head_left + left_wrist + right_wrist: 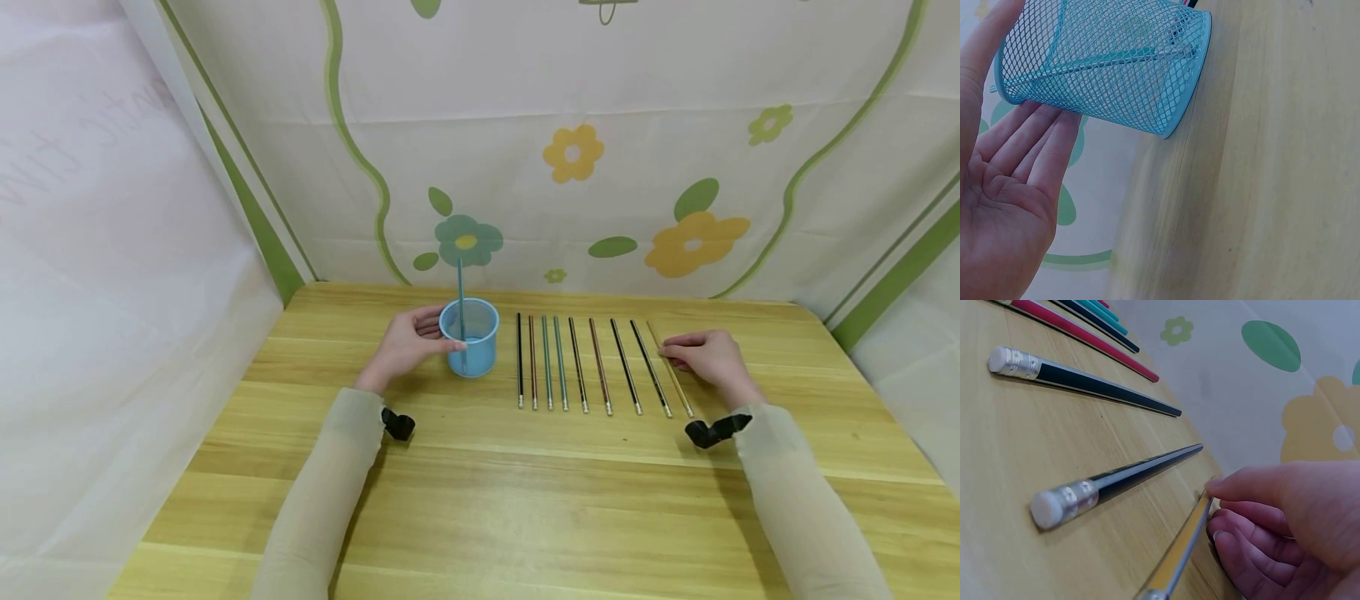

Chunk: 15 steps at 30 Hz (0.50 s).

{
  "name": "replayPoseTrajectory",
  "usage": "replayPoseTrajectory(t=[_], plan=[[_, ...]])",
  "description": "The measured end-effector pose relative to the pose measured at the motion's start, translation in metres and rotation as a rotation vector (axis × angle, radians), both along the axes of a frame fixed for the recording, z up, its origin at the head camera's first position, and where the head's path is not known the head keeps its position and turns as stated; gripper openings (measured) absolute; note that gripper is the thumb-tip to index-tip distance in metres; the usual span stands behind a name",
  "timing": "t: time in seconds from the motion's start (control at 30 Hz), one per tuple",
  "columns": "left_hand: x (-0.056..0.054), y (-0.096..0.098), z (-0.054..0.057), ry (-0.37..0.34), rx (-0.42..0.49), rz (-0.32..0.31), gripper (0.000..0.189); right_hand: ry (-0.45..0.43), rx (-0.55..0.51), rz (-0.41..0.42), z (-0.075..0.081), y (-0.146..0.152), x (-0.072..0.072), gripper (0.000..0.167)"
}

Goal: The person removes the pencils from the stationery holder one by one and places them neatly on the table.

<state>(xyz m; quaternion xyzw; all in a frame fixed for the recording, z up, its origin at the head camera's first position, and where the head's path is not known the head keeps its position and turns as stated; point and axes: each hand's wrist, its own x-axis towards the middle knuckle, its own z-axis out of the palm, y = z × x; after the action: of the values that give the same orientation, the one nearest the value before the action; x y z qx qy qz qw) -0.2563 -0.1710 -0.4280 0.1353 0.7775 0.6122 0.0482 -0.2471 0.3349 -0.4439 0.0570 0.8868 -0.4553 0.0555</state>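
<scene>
My left hand (401, 348) holds a blue mesh pencil cup (482, 360), thumb at the near side of its rim and fingers around the far side. The cup stands upright on the table, and one teal pencil (461, 287) leans inside it, poking above the rim. In the left wrist view the mesh wall (1116, 87) lies between thumb and fingers. At the right end of a row of pencils, my right hand (712, 360) pinches a yellow pencil (680, 390) near its far end. That pencil lies on the table, its eraser end toward me.
Several black, red and teal pencils, among them a black pencil (651, 368) beside the yellow one, lie side by side between cup and right hand. Their eraser ends face me. A flower-printed curtain (480, 150) hangs behind the wooden table (510, 517).
</scene>
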Motion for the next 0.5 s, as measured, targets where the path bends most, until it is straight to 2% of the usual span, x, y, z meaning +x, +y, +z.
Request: replayPoseTrajectory(t=[0.5], plan=[[-0.0005,-0.0002,0.0008,-0.001,0.0,-0.005,0.073,0.031,-0.128,-0.026,0.0068,0.0042,0.0087,0.06]])
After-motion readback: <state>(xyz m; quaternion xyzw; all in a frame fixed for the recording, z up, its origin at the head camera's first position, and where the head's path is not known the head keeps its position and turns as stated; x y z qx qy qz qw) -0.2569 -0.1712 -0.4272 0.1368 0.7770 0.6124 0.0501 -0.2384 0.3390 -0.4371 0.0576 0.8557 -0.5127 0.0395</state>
